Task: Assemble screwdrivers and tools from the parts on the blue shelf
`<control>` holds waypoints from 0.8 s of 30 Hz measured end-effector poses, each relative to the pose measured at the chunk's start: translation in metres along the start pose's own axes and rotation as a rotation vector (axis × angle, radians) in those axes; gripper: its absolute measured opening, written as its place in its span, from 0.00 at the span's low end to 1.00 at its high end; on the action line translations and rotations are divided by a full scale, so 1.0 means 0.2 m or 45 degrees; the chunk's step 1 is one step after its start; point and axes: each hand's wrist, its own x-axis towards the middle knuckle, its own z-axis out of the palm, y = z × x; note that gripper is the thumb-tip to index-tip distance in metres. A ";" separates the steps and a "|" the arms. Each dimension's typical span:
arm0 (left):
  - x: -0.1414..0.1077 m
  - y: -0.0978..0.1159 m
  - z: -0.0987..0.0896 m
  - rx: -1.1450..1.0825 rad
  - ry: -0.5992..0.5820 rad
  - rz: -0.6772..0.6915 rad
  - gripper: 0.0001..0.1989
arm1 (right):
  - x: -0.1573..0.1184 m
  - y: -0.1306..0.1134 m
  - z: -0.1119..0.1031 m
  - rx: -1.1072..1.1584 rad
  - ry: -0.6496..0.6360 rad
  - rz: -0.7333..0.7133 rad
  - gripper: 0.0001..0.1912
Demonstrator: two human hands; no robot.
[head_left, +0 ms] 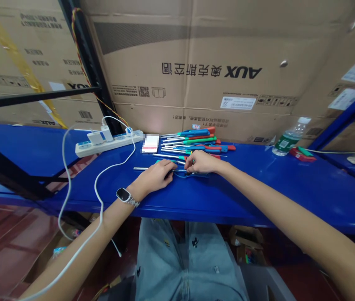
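Note:
My left hand [159, 173] rests low over the blue tabletop with its fingers curled. A silvery metal shaft [140, 168] sticks out beside it, partly hidden; whether the hand grips the shaft I cannot tell. My right hand [200, 162] is closed in a pinch close by, its fingertips facing the left ones. A thin pale-blue strand or plastic edge [182, 174] shows between and below the hands, too small to name. Just behind them lies a pile of screwdriver-like tools [196, 141] with blue, green and red handles and metal shafts pointing left.
A white power strip [111, 143] with plugs and a looping white cable [96, 184] is at left. A small white card or box [150, 144] lies near the tools. At right stand a water bottle [291, 138] and a red box [302, 154]. Cardboard boxes [208, 50] form the back.

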 end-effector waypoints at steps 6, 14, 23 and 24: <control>-0.01 -0.02 -0.04 -0.134 0.286 -0.057 0.17 | 0.05 -0.07 -0.02 -0.101 0.050 -0.100 0.12; -0.02 -0.08 -0.03 -0.210 0.480 -0.283 0.13 | 0.23 -0.22 0.03 -0.490 0.006 -0.047 0.10; 0.00 -0.02 -0.07 0.047 0.485 0.065 0.13 | 0.12 -0.17 -0.03 -0.136 0.113 -0.187 0.02; 0.02 0.00 -0.07 0.109 0.460 0.114 0.12 | 0.09 -0.15 -0.03 -0.027 0.088 -0.182 0.03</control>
